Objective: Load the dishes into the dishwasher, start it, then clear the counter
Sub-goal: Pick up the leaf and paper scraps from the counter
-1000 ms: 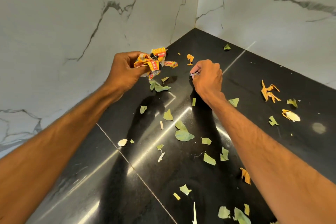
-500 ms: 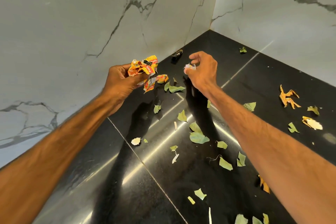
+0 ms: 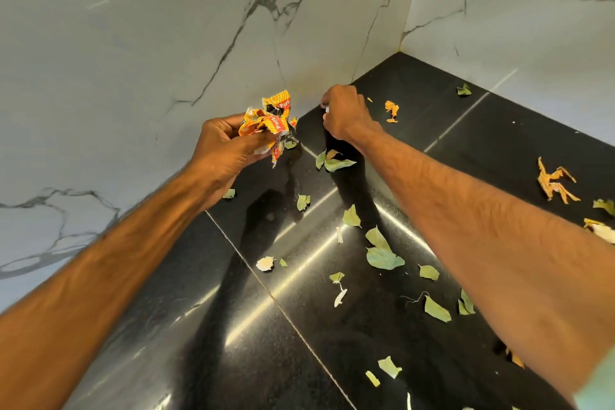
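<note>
The left hand is closed around a crumpled bundle of orange wrappers and holds it above the desk, close to the left edge where the marble wall begins. The right hand is beside it, nearer the far corner, with the fingers curled and pinching a small pale scrap; it is too small to say what it is. No dishwasher or dishes are in view, so the work seems to be the last part, the clearing of the desk. Many green leaf pieces and torn orange scraps lie spread from the far corner to the near edge. The main risk is in the left hand: the bundle is already full and loose ends hang below the fingers, so when one more scrap is pushed in, the grip must loosen and pieces may fall back. The leaves are thin and flat on a polished surface, so fingers may slide them instead of lifting them, or push them over the near edge.
</note>
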Action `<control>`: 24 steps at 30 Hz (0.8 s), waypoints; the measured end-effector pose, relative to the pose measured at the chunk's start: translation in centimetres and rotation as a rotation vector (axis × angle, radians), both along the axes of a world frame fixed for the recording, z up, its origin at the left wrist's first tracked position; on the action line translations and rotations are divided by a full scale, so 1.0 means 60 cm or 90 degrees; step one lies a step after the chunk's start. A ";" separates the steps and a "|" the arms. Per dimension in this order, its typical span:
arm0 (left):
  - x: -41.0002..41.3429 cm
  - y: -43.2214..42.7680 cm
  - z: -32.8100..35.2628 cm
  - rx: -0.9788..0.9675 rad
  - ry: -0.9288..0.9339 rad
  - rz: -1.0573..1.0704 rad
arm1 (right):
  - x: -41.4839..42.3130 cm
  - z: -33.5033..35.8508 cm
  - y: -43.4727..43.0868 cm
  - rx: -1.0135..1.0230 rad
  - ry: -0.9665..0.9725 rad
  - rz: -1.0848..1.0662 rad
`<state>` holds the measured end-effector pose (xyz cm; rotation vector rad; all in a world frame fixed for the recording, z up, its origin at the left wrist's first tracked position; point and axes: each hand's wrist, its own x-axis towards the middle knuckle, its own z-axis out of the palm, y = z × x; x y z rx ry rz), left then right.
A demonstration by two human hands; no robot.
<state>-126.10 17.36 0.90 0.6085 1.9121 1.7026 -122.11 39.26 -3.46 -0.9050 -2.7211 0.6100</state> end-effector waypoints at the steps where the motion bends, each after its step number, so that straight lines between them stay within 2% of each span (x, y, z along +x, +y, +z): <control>1: 0.000 -0.001 0.000 -0.002 -0.004 0.001 | 0.003 0.001 -0.003 0.014 0.003 -0.003; 6: 0.001 -0.005 0.001 -0.006 -0.019 0.004 | 0.012 -0.009 0.000 0.006 0.059 -0.098; 10: 0.007 -0.005 -0.001 -0.010 -0.027 -0.002 | 0.024 -0.010 -0.001 0.006 0.063 -0.098; 15: 0.016 -0.007 -0.008 -0.021 -0.035 0.005 | 0.050 -0.004 0.008 -0.084 0.081 -0.108; 21: 0.038 -0.016 -0.006 -0.021 -0.057 0.015 | 0.131 0.009 -0.038 -0.178 0.234 -0.113; 24: 0.064 -0.026 0.004 -0.012 -0.080 0.015 | 0.178 0.019 -0.073 -0.185 0.275 -0.100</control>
